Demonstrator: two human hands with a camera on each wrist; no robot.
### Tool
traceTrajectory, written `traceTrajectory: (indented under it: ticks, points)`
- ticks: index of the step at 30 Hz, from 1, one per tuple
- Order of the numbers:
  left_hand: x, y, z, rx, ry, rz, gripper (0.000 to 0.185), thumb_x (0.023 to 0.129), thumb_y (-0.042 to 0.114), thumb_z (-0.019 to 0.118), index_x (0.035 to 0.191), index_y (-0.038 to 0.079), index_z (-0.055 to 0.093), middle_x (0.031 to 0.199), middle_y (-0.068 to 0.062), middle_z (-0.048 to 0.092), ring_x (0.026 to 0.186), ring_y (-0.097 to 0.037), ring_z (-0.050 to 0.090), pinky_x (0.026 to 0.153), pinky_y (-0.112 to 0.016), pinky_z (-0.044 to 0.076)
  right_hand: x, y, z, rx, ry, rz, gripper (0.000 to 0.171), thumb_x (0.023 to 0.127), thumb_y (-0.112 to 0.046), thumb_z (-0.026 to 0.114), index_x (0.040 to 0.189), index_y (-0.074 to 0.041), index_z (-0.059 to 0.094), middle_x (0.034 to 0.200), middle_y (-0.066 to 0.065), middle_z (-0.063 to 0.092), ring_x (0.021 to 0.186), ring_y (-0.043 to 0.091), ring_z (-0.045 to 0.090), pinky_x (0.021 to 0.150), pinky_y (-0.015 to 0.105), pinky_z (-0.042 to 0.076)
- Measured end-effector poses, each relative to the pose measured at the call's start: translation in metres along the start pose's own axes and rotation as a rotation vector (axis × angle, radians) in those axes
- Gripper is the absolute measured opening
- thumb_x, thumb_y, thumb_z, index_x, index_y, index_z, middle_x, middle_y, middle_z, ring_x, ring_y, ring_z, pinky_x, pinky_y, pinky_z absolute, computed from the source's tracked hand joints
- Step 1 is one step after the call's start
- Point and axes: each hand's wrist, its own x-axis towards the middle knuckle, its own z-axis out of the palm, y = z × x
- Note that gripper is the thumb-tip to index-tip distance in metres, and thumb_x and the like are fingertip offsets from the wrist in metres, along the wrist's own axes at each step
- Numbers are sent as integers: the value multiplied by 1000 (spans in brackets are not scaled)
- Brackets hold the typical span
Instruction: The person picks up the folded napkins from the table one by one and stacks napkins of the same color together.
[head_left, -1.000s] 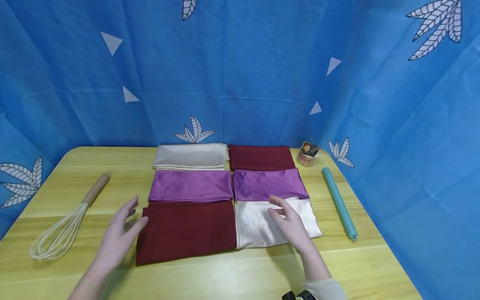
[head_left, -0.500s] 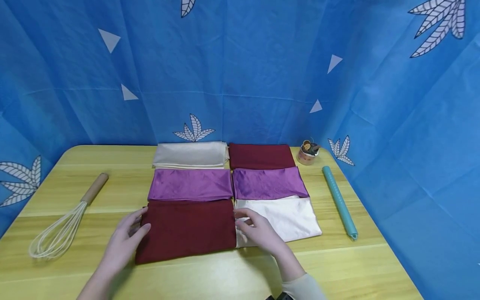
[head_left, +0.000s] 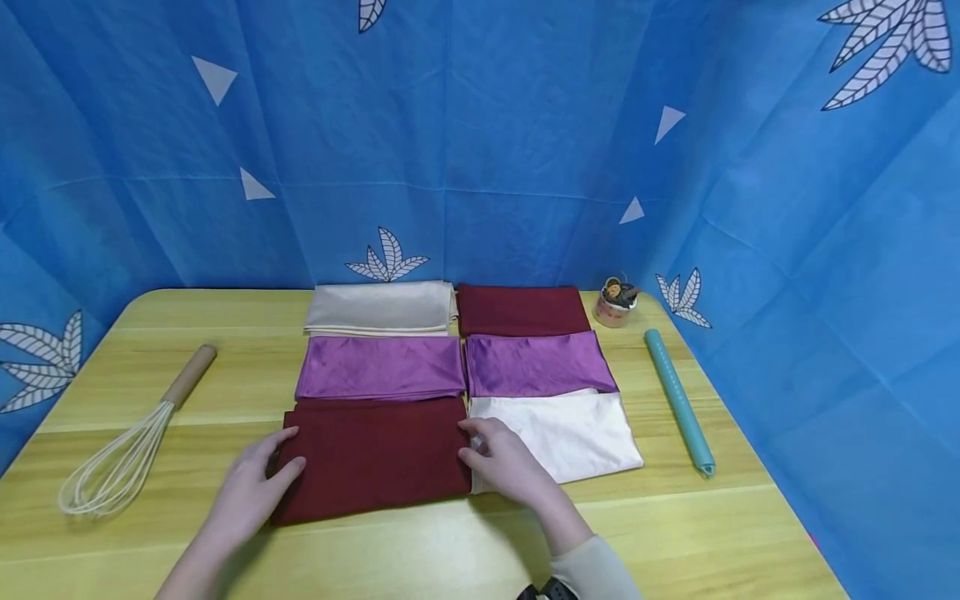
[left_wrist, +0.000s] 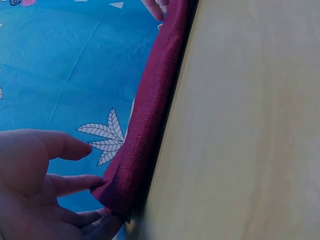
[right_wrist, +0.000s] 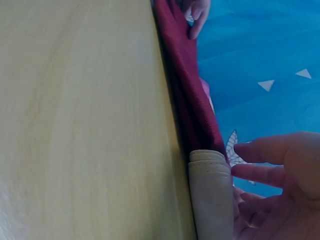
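A folded dark red cloth lies at the front left of a block of folded cloths, two across. My left hand is at its left edge, index fingertip touching the edge and thumb raised apart over the cloth, as the left wrist view shows. At its right edge is my right hand, fingertips where this cloth meets a folded white satin cloth. In the right wrist view its thumb stands away from the layered white edge. The lower fingers of both hands are partly hidden.
Behind lie two purple cloths, one left and one right, then a cream cloth and another dark red cloth. A whisk lies left, a teal rod right, and a small decorated cup back right.
My right hand has moved left from above the white cloth to the dark red cloth's right edge. My left hand has come down to the left edge. The cloths look unmoved.
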Motion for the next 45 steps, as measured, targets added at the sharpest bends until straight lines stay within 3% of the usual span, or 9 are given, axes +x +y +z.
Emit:
traceTrajectory:
  ticks: [16,22,28,33,40,45]
  points:
    - [5,-1,2,-24,-88,-24,45,96,28,56,132,2,51,135,-33,44,126,-48,37,97,-60,32,6,-1,9,-76,-52,-5,46,87,-11,66,132,-5,54,117,17,55,95,22,54,87,42,46]
    - [6,1,3,-29,-73,-3,41,96,26,57,129,3,53,133,-30,47,124,-47,41,96,-59,34,8,-4,10,-100,-73,-12,47,86,-11,67,131,-6,55,113,17,54,90,21,53,82,40,47]
    - [7,0,7,-29,-61,38,38,93,20,61,127,6,54,127,-27,53,115,-42,51,91,-55,39,12,-7,11,-100,-137,-1,48,86,-11,68,132,-8,53,115,17,53,95,23,54,88,40,46]
    - [7,-1,9,-14,-42,60,39,88,10,66,125,8,54,122,-26,57,104,-38,56,84,-52,43,15,-9,13,-103,-147,-22,50,84,-9,70,131,-8,54,109,13,54,85,18,50,81,35,45]
    - [7,-1,12,-8,-11,70,38,85,6,67,122,10,57,121,-25,59,101,-37,58,81,-52,44,19,-13,22,-140,-183,-90,58,77,2,64,133,-11,51,122,13,58,111,22,53,93,34,44]
    - [8,-1,12,-20,-10,72,38,84,5,68,121,10,59,121,-23,59,104,-37,57,83,-51,44,21,-17,27,-214,-190,-124,58,79,1,66,134,-12,51,118,14,60,109,23,55,93,34,45]
